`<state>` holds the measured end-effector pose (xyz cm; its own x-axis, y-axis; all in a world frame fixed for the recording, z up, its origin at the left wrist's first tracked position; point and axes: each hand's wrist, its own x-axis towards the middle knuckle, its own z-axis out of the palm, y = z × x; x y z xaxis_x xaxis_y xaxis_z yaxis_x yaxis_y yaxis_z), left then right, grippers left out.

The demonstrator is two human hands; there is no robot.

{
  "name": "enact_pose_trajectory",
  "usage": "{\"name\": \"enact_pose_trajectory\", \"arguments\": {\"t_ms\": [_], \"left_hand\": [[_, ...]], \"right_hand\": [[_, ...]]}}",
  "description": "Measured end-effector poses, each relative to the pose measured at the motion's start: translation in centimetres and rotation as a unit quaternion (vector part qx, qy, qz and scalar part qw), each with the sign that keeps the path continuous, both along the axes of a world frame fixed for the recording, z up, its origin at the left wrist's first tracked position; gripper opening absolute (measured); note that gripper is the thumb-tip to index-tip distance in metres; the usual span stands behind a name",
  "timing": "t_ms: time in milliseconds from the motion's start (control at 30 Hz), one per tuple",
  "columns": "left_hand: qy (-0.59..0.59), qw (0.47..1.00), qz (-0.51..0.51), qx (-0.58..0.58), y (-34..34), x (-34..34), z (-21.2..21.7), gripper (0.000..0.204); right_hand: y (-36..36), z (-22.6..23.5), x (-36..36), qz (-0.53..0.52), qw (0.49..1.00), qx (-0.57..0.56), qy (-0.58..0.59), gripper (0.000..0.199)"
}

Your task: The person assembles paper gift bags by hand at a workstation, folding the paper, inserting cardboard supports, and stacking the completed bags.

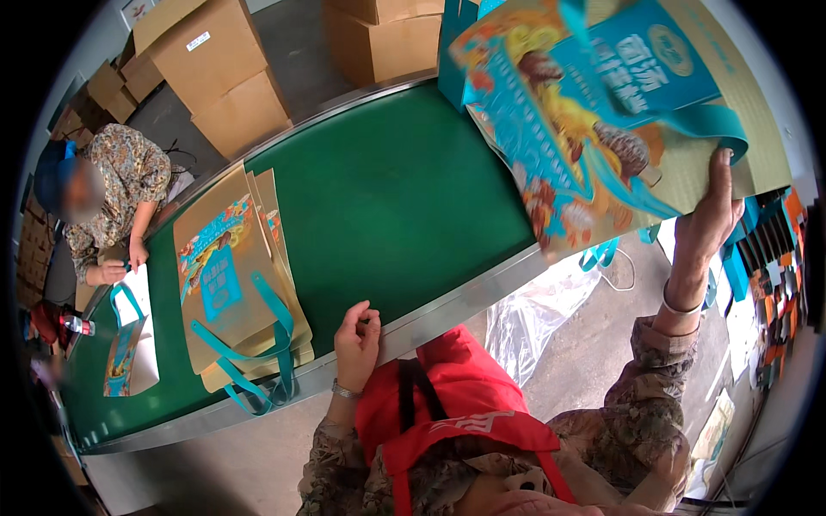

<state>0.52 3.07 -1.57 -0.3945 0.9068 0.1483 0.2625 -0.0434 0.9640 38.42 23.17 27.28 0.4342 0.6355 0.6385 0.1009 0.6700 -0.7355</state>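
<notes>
The green belt table [387, 189] was bordered by a metal rim [482, 290], which ran slantwise in front of the person. Between the stack of flat paper bags [206, 232] on the left and the raised bag on the right, there was a wide bare stretch of green surface, giving free room for moving.

The right arm was stretched forward and outward, past the rim. The right hand [712, 205] was clamped on the near corner of a printed paper carrier bag [551, 112], its thumb beside the turquoise ribbon handle [718, 123]. The left hand [355, 344] was near the rim, its fingers half curled and loose, just beside the stack.

The held bag was tilted and slightly blurred; it extended from the right hand forward and to the left, above the far right part of the table, well apart from the left hand.
</notes>
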Motion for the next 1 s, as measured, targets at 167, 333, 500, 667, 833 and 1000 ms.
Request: {"name": "enact_pose_trajectory", "arguments": {"t_ms": [167,333,500,667,833,1000], "left_hand": [[0.174,0.981,0.083,0.023,0.4,1.5,-1.3,0.028],[0.168,0.982,0.083,0.013,0.2,1.7,-0.9,0.024],[0.191,0.978,0.082,0.007,0.5,1.9,-0.5,0.021],[0.187,0.979,0.074,0.020,0.3,1.9,-0.4,0.020],[0.189,0.979,0.069,0.026,0.6,1.9,0.1,0.019],[0.168,0.980,0.086,0.062,0.0,1.7,1.3,0.022]], "right_hand": [[8.8,-0.9,0.6,-0.029,0.996,0.013,0.082,0.044],[20.7,-8.2,-3.5,-0.041,0.978,-0.109,0.173,0.046],[25.0,-19.9,-10.3,0.198,0.861,-0.329,0.333,0.100],[26.3,-25.7,-13.7,0.266,0.824,-0.361,0.346,0.085],[25.5,-23.3,-10.7,0.257,0.901,-0.346,-0.049,0.064],[15.5,-21.0,-14.0,0.443,0.800,-0.359,-0.189,0.066]]}}
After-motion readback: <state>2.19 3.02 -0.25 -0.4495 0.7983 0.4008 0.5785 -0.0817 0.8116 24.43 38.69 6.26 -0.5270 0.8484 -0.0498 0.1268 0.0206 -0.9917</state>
